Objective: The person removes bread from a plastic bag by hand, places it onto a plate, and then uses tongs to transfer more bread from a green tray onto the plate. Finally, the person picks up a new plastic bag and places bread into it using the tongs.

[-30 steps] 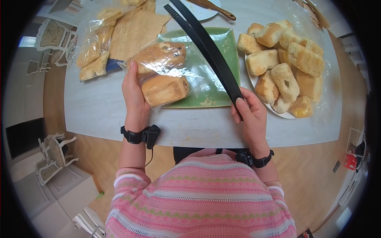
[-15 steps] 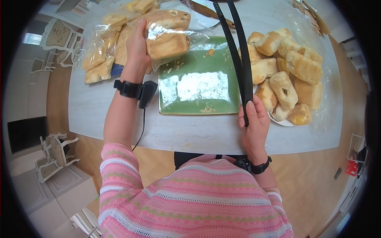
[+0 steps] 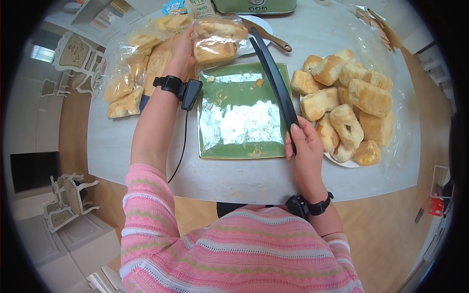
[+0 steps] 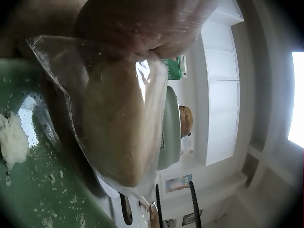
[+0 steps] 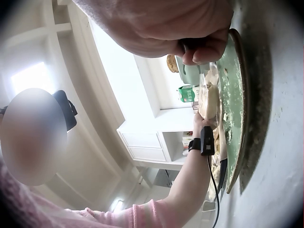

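A person holds bagged bread in the left hand point(image 3: 181, 52) and black tongs point(image 3: 277, 83) in the right point(image 3: 308, 146).
The left hand's fingers are closed on the left end of the bag point(image 3: 216, 40), which holds two loaves beyond the green plate's point(image 3: 229, 149) far edge, near its left corner; how tightly they press cannot be told. The right hand's fingers are curled round the tongs' near end, thumb on top; the tongs slant over the plate's right side, tips slightly apart with nothing between them. Rolls point(image 3: 370, 97) are heaped to the right, a wooden utensil point(image 3: 276, 40) lies past the plate, and more bagged bread point(image 3: 128, 80) sits left.
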`<action>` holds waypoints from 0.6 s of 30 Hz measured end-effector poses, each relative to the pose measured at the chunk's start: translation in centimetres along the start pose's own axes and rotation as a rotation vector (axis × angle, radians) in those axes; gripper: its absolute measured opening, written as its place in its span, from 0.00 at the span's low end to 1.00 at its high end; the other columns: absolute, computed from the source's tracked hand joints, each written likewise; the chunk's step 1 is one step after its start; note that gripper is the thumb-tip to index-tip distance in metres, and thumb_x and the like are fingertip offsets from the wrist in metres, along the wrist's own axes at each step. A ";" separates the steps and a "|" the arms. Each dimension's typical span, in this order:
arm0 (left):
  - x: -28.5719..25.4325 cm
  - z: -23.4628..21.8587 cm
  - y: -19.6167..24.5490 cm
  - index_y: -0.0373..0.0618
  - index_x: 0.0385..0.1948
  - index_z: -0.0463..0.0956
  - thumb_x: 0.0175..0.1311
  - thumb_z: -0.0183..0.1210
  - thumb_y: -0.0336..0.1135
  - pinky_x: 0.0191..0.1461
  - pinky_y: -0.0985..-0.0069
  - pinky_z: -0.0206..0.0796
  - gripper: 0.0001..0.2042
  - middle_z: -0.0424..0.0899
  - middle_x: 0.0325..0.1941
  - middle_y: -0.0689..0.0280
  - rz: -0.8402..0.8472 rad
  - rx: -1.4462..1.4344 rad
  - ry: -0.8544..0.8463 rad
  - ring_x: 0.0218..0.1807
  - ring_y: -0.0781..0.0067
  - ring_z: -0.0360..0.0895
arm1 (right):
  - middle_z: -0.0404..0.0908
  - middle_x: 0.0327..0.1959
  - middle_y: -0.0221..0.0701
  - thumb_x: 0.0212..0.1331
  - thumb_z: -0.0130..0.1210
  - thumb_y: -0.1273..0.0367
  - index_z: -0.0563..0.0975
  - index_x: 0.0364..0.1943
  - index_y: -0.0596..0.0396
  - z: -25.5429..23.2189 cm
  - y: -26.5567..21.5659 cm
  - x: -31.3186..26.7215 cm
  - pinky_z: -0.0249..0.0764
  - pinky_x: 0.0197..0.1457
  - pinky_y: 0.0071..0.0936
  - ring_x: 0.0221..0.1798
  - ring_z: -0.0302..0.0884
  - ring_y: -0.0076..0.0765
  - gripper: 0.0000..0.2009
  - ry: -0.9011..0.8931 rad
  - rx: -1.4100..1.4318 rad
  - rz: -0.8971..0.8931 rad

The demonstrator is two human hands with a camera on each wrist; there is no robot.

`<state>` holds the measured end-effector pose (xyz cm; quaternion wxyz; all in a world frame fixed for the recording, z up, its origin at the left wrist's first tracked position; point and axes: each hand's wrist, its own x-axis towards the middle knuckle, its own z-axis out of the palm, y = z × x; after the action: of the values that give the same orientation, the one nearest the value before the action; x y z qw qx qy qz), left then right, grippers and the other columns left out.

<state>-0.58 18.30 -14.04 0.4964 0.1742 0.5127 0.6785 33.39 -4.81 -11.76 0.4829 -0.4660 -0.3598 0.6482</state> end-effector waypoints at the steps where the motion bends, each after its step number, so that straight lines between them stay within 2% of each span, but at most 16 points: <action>1: 0.8 -0.4 -0.3 0.30 0.46 0.72 0.63 0.61 0.36 0.42 0.68 0.78 0.17 0.80 0.46 0.58 0.003 0.000 -0.003 0.41 0.65 0.81 | 0.73 0.25 0.23 0.70 0.48 0.68 0.70 0.55 0.62 0.1 0.1 0.4 0.60 0.22 0.13 0.20 0.64 0.13 0.15 0.004 -0.015 0.028; 4: 1.6 -0.8 -0.7 0.29 0.45 0.72 0.64 0.58 0.32 0.40 0.68 0.78 0.14 0.80 0.41 0.59 0.019 0.080 0.010 0.39 0.65 0.81 | 0.73 0.25 0.23 0.70 0.48 0.68 0.70 0.55 0.62 0.4 0.1 0.8 0.60 0.21 0.13 0.20 0.64 0.13 0.15 -0.008 -0.014 0.007; 6: 0.7 -0.5 -0.6 0.31 0.44 0.73 0.66 0.56 0.31 0.35 0.71 0.76 0.12 0.79 0.34 0.62 0.036 0.090 -0.009 0.32 0.71 0.77 | 0.73 0.25 0.23 0.70 0.48 0.68 0.70 0.55 0.62 0.6 -0.1 0.9 0.61 0.21 0.13 0.20 0.64 0.13 0.15 0.003 -0.023 0.016; 7: 0.7 -0.5 -0.5 0.31 0.44 0.73 0.66 0.56 0.31 0.35 0.71 0.76 0.12 0.79 0.34 0.62 0.034 0.089 -0.009 0.32 0.71 0.77 | 0.73 0.25 0.23 0.70 0.48 0.68 0.70 0.55 0.62 0.7 -0.2 0.9 0.61 0.21 0.13 0.20 0.64 0.13 0.15 0.010 -0.031 0.026; 9: 1.7 -1.2 -0.6 0.33 0.47 0.73 0.66 0.55 0.31 0.24 0.78 0.69 0.12 0.75 0.25 0.68 0.021 0.145 -0.030 0.22 0.78 0.69 | 0.73 0.25 0.23 0.70 0.48 0.68 0.70 0.55 0.62 0.8 -0.3 1.0 0.61 0.21 0.13 0.20 0.64 0.13 0.15 0.004 -0.035 0.028; 10: 2.2 -1.5 -0.8 0.33 0.47 0.73 0.66 0.55 0.31 0.24 0.78 0.69 0.12 0.75 0.25 0.68 0.019 0.144 -0.029 0.22 0.78 0.69 | 0.73 0.25 0.23 0.70 0.48 0.69 0.71 0.55 0.62 0.8 -0.3 1.0 0.61 0.21 0.13 0.20 0.64 0.13 0.15 -0.001 -0.037 0.029; 12: 2.3 -1.6 -0.6 0.35 0.49 0.73 0.71 0.51 0.37 0.17 0.81 0.60 0.14 0.71 0.21 0.72 -0.032 0.231 0.004 0.15 0.81 0.60 | 0.73 0.25 0.23 0.70 0.48 0.69 0.71 0.55 0.62 0.9 0.0 1.3 0.61 0.21 0.13 0.20 0.64 0.13 0.14 -0.006 -0.040 0.028; 13: 2.3 -1.7 -0.5 0.35 0.49 0.73 0.71 0.51 0.37 0.17 0.81 0.60 0.14 0.71 0.21 0.72 -0.033 0.230 0.004 0.15 0.81 0.60 | 0.73 0.25 0.23 0.70 0.47 0.69 0.71 0.54 0.62 0.9 0.0 1.5 0.61 0.21 0.14 0.20 0.65 0.13 0.14 -0.012 -0.041 0.024; 15: 2.5 -1.9 -0.4 0.37 0.50 0.72 0.74 0.44 0.45 0.13 0.82 0.55 0.19 0.70 0.19 0.74 -0.127 0.191 -0.061 0.12 0.81 0.56 | 0.73 0.25 0.23 0.69 0.48 0.69 0.71 0.54 0.62 1.1 -0.2 1.7 0.61 0.21 0.14 0.20 0.65 0.14 0.14 -0.024 -0.043 0.038; 16: 2.5 -2.5 -0.1 0.37 0.50 0.72 0.74 0.44 0.45 0.13 0.82 0.55 0.19 0.70 0.19 0.74 -0.129 0.191 -0.061 0.12 0.81 0.56 | 0.73 0.25 0.23 0.69 0.48 0.69 0.71 0.53 0.62 1.2 -0.3 1.9 0.61 0.21 0.14 0.19 0.65 0.14 0.13 -0.037 -0.044 0.053; 18: 2.2 -3.6 1.1 0.39 0.52 0.72 0.75 0.39 0.52 0.21 0.80 0.67 0.24 0.79 0.30 0.64 -0.132 0.493 -0.221 0.20 0.78 0.71 | 0.73 0.25 0.23 0.69 0.48 0.69 0.71 0.53 0.61 1.5 -0.3 2.2 0.61 0.20 0.14 0.19 0.65 0.14 0.13 -0.051 -0.024 0.064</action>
<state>-4.79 18.35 -15.19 0.5350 0.3288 0.6153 0.4765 31.83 -2.65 -11.59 0.4470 -0.4661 -0.3646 0.6708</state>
